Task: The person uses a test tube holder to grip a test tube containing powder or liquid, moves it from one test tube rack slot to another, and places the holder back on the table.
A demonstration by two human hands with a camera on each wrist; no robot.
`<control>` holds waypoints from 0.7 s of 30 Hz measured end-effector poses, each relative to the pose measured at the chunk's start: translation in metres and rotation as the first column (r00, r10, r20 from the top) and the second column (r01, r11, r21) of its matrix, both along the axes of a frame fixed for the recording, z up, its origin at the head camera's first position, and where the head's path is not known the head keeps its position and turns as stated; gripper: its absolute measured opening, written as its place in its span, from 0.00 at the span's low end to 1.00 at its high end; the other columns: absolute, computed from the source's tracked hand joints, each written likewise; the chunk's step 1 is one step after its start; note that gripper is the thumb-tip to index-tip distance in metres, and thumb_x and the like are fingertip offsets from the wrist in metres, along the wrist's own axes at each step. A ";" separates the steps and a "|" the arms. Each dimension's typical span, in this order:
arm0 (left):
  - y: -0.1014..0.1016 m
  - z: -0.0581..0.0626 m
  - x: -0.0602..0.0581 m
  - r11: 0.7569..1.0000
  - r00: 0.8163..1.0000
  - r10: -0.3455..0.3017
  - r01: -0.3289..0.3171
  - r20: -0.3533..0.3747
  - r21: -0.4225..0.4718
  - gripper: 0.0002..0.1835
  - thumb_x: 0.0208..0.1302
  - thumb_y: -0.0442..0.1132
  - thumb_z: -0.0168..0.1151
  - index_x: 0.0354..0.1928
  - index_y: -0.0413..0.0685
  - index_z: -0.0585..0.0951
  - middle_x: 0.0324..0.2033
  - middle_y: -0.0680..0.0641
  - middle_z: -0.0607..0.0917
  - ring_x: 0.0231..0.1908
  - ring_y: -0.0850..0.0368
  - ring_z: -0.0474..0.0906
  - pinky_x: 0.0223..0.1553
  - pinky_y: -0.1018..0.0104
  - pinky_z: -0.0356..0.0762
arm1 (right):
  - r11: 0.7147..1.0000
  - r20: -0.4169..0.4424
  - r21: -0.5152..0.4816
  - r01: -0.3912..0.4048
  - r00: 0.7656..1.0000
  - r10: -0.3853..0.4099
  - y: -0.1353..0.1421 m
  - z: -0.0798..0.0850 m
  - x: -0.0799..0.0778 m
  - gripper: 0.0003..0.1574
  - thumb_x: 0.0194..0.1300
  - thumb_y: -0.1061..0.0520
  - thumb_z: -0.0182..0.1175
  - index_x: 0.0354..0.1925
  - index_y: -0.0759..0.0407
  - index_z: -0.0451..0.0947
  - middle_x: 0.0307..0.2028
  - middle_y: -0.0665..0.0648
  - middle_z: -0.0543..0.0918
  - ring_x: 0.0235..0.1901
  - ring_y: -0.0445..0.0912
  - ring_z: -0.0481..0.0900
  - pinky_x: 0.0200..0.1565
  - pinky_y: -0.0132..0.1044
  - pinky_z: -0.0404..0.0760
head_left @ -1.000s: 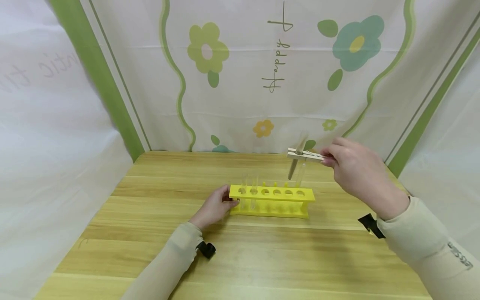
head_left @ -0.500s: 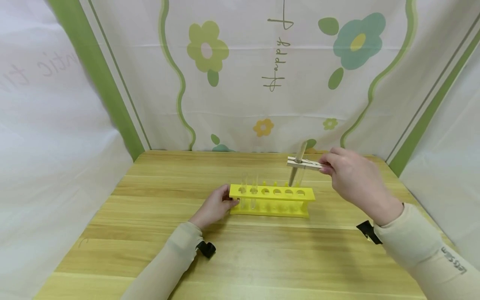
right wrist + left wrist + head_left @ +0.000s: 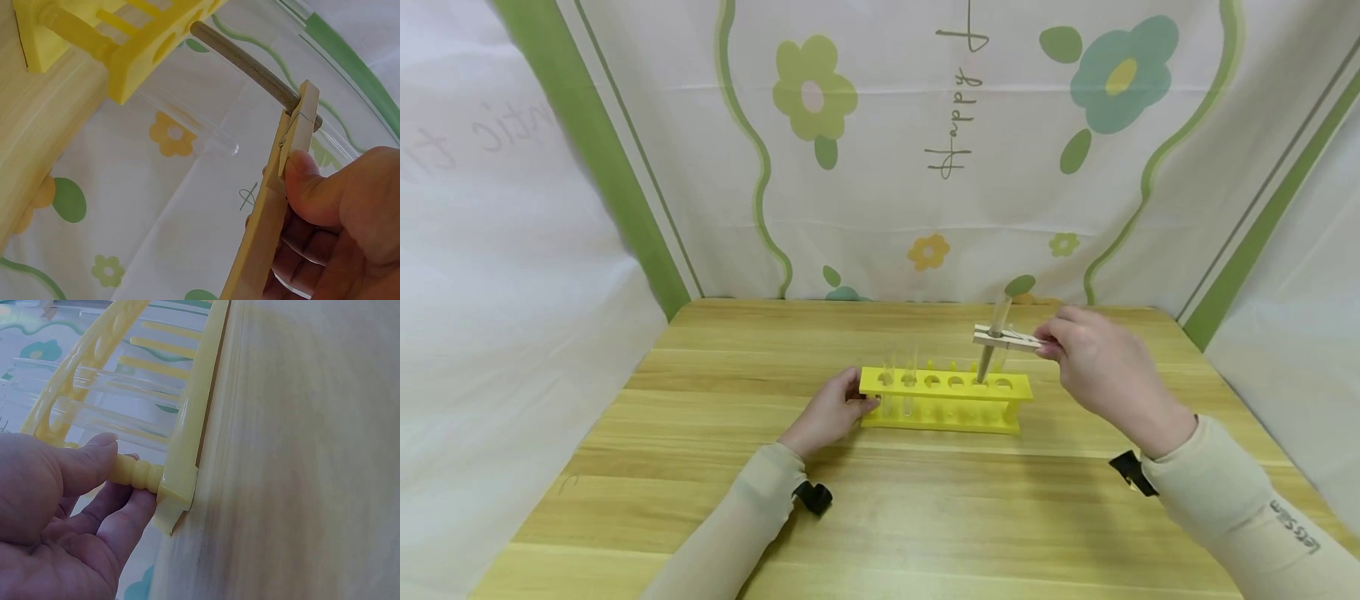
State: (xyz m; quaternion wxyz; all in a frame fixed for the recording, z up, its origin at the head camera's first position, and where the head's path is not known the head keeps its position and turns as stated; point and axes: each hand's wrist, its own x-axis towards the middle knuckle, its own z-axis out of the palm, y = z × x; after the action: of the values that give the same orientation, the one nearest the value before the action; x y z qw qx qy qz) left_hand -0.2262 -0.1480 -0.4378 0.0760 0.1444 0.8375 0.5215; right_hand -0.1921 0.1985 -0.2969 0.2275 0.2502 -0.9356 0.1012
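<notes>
My left hand [image 3: 827,412] pinches the left end post of a yellow test tube rack [image 3: 943,394], which stands on the table. In the left wrist view, thumb and fingers close around that post [image 3: 139,473]. My right hand [image 3: 1105,375] grips a wooden test tube holder [image 3: 1017,341]. Its wooden tips clamp a test tube [image 3: 999,313] with grey-brown contents in its lower part. The tube leans slightly, its rounded bottom right at the second hole from the right. Two clear test tubes [image 3: 910,363] stand in the leftmost holes.
Pegs line the back of the rack. Another clear tube [image 3: 215,142] sits upside down at the rack's right end. Wooden table [image 3: 925,517] surrounds the rack, and a flower-print curtain [image 3: 880,167] hangs behind it.
My right hand has come down with the holder and its tube, bringing the tube's bottom from above and behind the rack to a hole. My left hand and the rack stay put.
</notes>
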 end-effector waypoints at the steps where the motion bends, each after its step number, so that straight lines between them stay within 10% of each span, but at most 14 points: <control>1: 0.000 0.000 0.000 1.000 1.000 0.000 0.000 0.001 0.001 0.10 0.69 0.35 0.62 0.49 0.52 0.77 0.45 0.53 0.82 0.44 0.54 0.77 0.43 0.59 0.77 | 1.000 0.004 0.000 0.001 1.000 -0.001 0.000 -0.001 0.000 0.03 0.61 0.67 0.68 0.36 0.63 0.85 0.31 0.54 0.80 0.30 0.50 0.79 0.28 0.47 0.80; 21: 0.000 -0.001 -0.001 1.000 1.000 0.008 -0.008 -0.001 -0.010 0.10 0.69 0.36 0.63 0.49 0.53 0.77 0.45 0.53 0.82 0.45 0.54 0.77 0.44 0.59 0.77 | 1.000 0.055 -0.004 0.008 0.998 -0.008 -0.001 -0.021 -0.003 0.04 0.59 0.65 0.70 0.35 0.63 0.85 0.30 0.53 0.81 0.27 0.48 0.79 0.26 0.45 0.80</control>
State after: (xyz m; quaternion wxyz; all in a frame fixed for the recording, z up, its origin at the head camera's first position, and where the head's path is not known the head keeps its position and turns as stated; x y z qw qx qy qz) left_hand -0.2274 -0.1478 -0.4390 0.0740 0.1409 0.8406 0.5177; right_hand -0.1952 0.1978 -0.3184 0.2026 0.2431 -0.9423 0.1093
